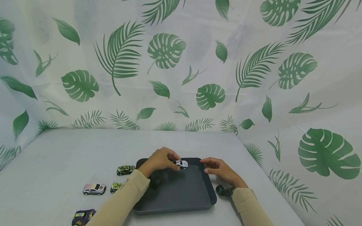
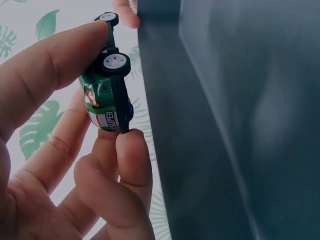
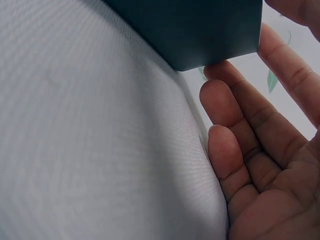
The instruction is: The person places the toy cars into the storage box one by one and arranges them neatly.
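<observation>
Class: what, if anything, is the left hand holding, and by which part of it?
The left hand pinches a toy car between thumb and fingers, towards one end; the other end sticks out uncovered.

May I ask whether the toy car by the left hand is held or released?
Held: in its wrist view, the left hand pinches the toy car.

Glossy toy car [image 2: 104, 92] with plastic wheels [image 2: 115, 61]; smooth tray [image 1: 183, 191]; matt, finely textured tabletop [image 3: 75, 125]

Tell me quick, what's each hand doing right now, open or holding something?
Left hand: closed, holding a small toy car.
Right hand: open, up against the side of the tray.
</observation>
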Demonstrator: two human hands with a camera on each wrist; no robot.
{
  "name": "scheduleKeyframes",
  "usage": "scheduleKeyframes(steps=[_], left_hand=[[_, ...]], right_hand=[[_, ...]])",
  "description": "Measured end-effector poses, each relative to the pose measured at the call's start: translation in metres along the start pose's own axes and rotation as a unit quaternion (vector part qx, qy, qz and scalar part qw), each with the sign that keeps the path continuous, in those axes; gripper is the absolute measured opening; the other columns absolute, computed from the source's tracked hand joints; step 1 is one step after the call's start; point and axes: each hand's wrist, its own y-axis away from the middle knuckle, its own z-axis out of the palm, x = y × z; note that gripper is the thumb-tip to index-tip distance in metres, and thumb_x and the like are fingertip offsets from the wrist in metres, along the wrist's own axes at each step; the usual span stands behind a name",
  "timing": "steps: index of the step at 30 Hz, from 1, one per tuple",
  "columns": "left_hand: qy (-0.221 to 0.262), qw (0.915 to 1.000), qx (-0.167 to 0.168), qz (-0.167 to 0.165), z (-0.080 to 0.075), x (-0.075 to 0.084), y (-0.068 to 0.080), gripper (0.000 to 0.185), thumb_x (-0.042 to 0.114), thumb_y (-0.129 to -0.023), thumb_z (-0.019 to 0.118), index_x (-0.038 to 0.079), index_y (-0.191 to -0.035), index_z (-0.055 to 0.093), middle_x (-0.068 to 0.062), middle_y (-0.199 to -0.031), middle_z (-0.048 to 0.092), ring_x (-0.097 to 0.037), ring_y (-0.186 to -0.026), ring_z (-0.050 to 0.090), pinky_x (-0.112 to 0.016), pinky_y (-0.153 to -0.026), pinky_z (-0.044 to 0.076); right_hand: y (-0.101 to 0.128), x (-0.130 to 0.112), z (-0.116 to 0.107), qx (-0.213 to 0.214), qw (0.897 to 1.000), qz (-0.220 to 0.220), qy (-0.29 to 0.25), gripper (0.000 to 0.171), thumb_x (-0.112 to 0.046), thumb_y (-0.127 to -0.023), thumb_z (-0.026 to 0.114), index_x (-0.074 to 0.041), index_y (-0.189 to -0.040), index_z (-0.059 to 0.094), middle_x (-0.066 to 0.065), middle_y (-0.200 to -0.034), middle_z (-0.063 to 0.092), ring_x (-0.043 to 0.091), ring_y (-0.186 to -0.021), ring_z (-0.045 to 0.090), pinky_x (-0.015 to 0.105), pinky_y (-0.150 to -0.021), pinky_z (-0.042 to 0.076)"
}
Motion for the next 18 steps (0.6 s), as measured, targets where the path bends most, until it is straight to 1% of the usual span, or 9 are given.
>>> scheduleKeyframes(steps=[5,10,12,18], left_hand=[[-0.008,0.9999,-0.002,-0.006,0.007,0.004,-0.002,0.03,0.011,-0.078,0.097,0.013,-0.105,0.085,-0.002,-0.107,0.08,-0.022,-0.105,0.072,-0.05,-0.098,0.057],[-0.006,0.9998,-0.007,-0.017,0.015,0.007,-0.005,0.029,0.011,-0.078,0.097,0.013,-0.104,0.086,-0.002,-0.107,0.08,-0.019,-0.103,0.072,-0.047,-0.097,0.057],[-0.009,0.9996,-0.006,-0.024,0.018,0.008,-0.007,0.028,0.012,-0.077,0.098,0.014,-0.103,0.086,-0.002,-0.106,0.08,-0.019,-0.101,0.072,-0.046,-0.094,0.057],[-0.044,0.9977,0.005,-0.051,0.026,0.01,-0.011,0.027,0.017,-0.077,0.099,0.019,-0.1,0.086,0.001,-0.106,0.081,-0.018,-0.098,0.072,-0.043,-0.085,0.055]], right_hand=[[-0.001,0.001,0.0,0.002,1.0,0.008,0.003,0.047,-0.016,-0.104,0.073,0.003,-0.145,0.063,0.021,-0.142,0.065,0.025,-0.114,0.061,0.03,-0.097,0.051],[0.0,-0.001,0.0,0.004,1.0,0.006,0.005,0.047,-0.016,-0.104,0.073,0.004,-0.145,0.063,0.022,-0.14,0.066,0.024,-0.114,0.062,0.031,-0.097,0.052],[0.0,-0.002,0.0,0.004,1.0,0.003,0.006,0.046,-0.015,-0.104,0.072,0.005,-0.144,0.063,0.024,-0.14,0.065,0.024,-0.114,0.062,0.031,-0.097,0.052],[0.0,-0.002,0.001,0.0,1.0,0.001,0.006,0.046,-0.014,-0.104,0.071,0.005,-0.145,0.063,0.024,-0.141,0.065,0.025,-0.115,0.062,0.034,-0.099,0.051]])
